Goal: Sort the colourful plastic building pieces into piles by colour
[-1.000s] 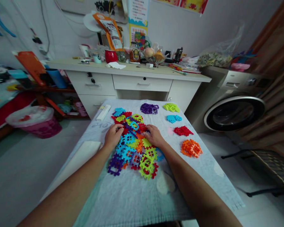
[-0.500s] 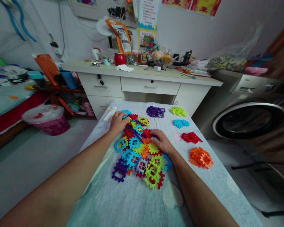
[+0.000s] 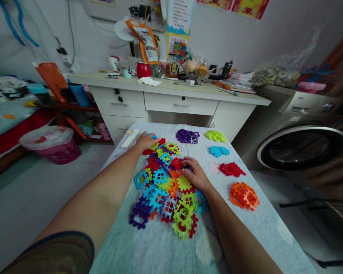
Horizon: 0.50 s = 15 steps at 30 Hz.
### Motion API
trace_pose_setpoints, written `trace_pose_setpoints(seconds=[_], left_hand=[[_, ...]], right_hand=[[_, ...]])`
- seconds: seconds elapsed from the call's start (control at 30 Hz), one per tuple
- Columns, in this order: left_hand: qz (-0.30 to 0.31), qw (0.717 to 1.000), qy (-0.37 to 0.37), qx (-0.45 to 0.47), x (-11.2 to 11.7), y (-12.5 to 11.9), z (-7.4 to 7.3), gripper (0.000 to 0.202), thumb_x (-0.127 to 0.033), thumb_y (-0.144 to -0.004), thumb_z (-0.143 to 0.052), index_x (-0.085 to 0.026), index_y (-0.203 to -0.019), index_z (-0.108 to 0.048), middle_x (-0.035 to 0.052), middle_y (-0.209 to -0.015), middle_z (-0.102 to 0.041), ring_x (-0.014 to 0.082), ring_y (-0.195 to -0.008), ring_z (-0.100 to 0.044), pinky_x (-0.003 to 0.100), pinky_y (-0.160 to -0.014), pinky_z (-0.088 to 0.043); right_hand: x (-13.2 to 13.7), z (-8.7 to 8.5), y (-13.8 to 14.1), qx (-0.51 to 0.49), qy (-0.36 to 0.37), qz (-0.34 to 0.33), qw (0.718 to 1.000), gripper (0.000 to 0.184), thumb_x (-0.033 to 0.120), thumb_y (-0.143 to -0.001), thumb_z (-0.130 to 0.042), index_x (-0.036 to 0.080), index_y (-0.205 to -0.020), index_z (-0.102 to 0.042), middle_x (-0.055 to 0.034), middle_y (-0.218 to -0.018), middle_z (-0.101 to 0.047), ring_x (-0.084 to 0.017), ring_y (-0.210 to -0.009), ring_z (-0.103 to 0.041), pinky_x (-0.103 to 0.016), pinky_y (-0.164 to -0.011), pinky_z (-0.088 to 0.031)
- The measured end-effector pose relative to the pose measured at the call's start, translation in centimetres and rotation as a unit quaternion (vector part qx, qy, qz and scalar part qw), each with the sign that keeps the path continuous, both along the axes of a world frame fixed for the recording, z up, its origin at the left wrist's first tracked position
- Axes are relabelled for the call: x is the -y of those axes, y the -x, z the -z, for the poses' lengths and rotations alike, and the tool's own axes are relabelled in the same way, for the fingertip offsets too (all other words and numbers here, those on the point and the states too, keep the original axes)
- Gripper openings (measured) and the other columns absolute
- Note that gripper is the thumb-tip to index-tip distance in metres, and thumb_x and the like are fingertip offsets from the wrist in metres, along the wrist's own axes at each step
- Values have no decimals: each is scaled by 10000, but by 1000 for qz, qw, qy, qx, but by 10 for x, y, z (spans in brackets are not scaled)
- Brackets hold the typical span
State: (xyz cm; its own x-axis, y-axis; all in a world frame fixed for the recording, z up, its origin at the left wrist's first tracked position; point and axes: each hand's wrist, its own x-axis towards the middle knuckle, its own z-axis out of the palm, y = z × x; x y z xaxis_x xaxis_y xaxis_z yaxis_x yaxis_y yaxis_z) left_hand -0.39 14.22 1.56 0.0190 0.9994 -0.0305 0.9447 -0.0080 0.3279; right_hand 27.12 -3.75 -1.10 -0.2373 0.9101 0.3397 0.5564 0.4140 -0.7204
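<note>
A mixed pile of notched plastic building pieces [image 3: 167,184] in blue, purple, red, yellow-green and orange lies on a cloth-covered table. At its far left end my left hand [image 3: 145,141] rests with fingers stretched over a blue piece [image 3: 152,137], which it partly covers. My right hand [image 3: 194,173] lies along the pile's right side, its fingers apart on red and orange pieces and its thumb by a yellow piece [image 3: 184,183]. Neither hand visibly holds a piece. Some pieces under the fingers are hidden.
Sorted heaps in purple [image 3: 188,136], yellow-green [image 3: 215,136], blue [image 3: 218,151], red [image 3: 232,169] and orange [image 3: 244,195] sit at the back and right. A white oblong object [image 3: 130,139] lies by my left hand. Beyond stand a desk [image 3: 180,102] and a washing machine [image 3: 305,125].
My left hand has shifted slightly back and to the left over the pile's far end. A sleeve now shows on that arm. The right hand stays about where it was.
</note>
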Motion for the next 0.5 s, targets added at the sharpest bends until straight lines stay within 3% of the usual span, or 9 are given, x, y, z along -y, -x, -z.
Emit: trace_pose_setpoints(seconds=[0.1, 0.3, 0.5], left_hand=[[26, 1000, 7, -7, -5, -3, -2, 755, -800, -753, -420, -320, -1302, -618, 124, -1458, -484, 391, -1340, -437, 520, -1061, -370], [133, 990, -16, 39, 6, -3, -5, 544, -700, -723, -539, -277, -1006, -733, 47, -1161, -686, 269, -1123, -598, 340, -968, -454], [205, 975, -12, 83, 35, 1, -13, 494, -630, -735, -541, -251, -992, -725, 31, -1101, -697, 246, -1043, -624, 338, -959, -465]], right_hand=[[0, 1, 1, 4, 8, 13, 1000, 362, 399, -847, -617, 199, -1143, -678, -143, -1371, -545, -286, -1304, -479, -490, -1126, -341], [-1, 0, 0, 14, 14, 9, 1000, 433, 404, -840, -621, 206, -1225, -648, -142, -1395, -537, -296, -1320, -471, -509, -1137, -328], [-2, 0, 1, 13, 1, 3, 1000, 429, 406, -843, -610, 189, -1211, -644, -148, -1346, -577, -295, -1312, -482, -495, -1129, -342]])
